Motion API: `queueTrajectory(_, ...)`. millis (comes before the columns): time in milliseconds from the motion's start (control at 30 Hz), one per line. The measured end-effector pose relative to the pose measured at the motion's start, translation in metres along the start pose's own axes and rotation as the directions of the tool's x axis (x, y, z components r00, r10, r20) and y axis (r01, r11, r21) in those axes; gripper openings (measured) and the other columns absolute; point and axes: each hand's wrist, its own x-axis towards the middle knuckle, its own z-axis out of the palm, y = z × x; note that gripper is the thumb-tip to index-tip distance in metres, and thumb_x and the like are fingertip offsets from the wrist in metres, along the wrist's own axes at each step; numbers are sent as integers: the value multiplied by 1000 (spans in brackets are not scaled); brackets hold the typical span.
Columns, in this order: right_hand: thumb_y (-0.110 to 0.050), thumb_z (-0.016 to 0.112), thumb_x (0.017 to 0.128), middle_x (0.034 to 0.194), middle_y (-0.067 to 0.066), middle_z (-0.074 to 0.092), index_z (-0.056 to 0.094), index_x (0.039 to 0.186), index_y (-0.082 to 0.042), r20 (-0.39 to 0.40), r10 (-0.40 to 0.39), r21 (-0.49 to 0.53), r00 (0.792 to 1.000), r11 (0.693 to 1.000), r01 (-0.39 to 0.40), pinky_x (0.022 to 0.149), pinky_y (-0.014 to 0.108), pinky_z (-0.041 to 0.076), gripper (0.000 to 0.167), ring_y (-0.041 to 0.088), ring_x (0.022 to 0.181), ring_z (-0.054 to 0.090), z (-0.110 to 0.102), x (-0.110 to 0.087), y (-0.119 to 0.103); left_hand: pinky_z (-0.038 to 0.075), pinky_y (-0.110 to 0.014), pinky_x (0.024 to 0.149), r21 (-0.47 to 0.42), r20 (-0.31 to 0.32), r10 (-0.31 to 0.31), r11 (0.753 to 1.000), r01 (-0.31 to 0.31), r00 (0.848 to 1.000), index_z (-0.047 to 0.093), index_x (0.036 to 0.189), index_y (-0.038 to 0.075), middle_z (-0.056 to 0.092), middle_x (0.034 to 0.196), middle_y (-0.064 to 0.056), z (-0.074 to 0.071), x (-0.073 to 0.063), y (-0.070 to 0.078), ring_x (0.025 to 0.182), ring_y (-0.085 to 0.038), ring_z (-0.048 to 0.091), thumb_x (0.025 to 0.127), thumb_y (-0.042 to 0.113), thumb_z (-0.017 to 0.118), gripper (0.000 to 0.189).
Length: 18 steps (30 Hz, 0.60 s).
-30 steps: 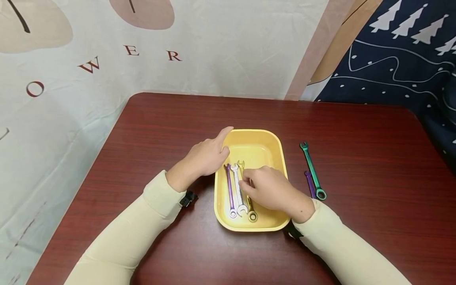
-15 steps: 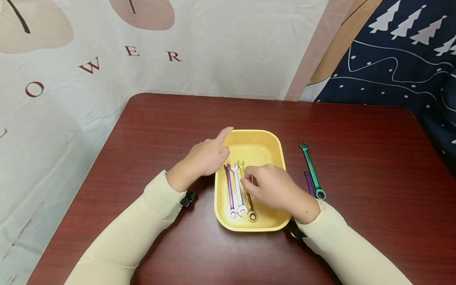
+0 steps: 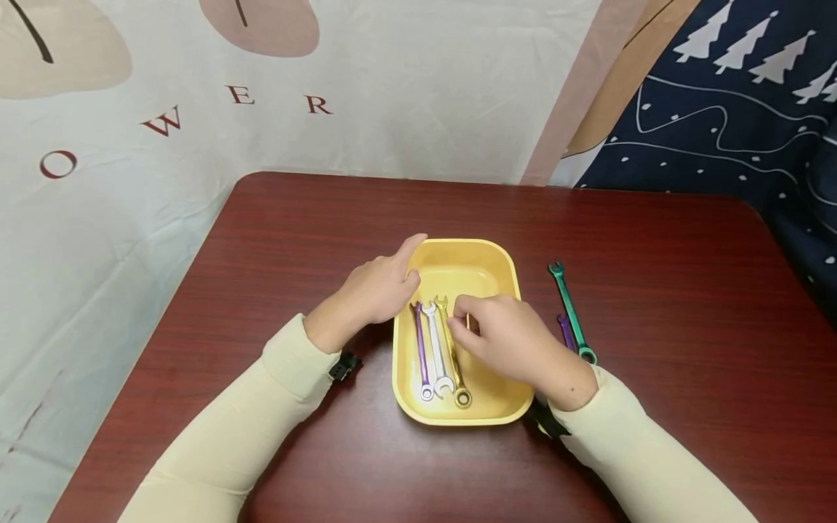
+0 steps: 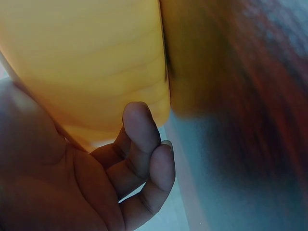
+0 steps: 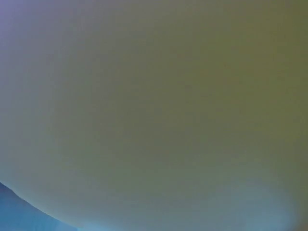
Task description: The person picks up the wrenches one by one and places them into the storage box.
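Note:
My left hand [image 3: 375, 290] holds the yellow tray [image 3: 399, 392] at its far left side, index finger stretched to the rim. In the left wrist view its curled fingers [image 4: 140, 127] lie against the tray's outer wall. Inside the tray, a purple wrench [image 3: 421, 356], a silver wrench [image 3: 437, 356] and a gold wrench [image 3: 455, 363] lie side by side. Just right of the gold wrench, my right hand [image 3: 506, 338] hovers over the tray with fingers loosely bent and a gap between thumb and index finger. The right wrist view is a blur.
On the dark red table [image 3: 314, 232], right of the tray, lie a green wrench [image 3: 570, 309] and a small purple wrench [image 3: 565, 330], partly hidden by the right forearm. Printed cloth [image 3: 418, 94] hangs behind the table's far edge.
My right hand has drifted right and slightly away from me, off the gold wrench, uncovering more of its handle. My left hand and the wrenches in the tray have stayed put.

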Motion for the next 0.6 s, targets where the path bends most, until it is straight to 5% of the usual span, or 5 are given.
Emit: queueTrajectory(600,-22,62,94,55,-9,45,62,76,-19,-40,3,-24,999,1000,-4,47,24,33,18,7,50,41,-7,-3,1,45,-38,60,1,0,0,1000,0,1000,11,160,32,59,70,-6,0,0,0,67,-25,61,103,34,31,60)
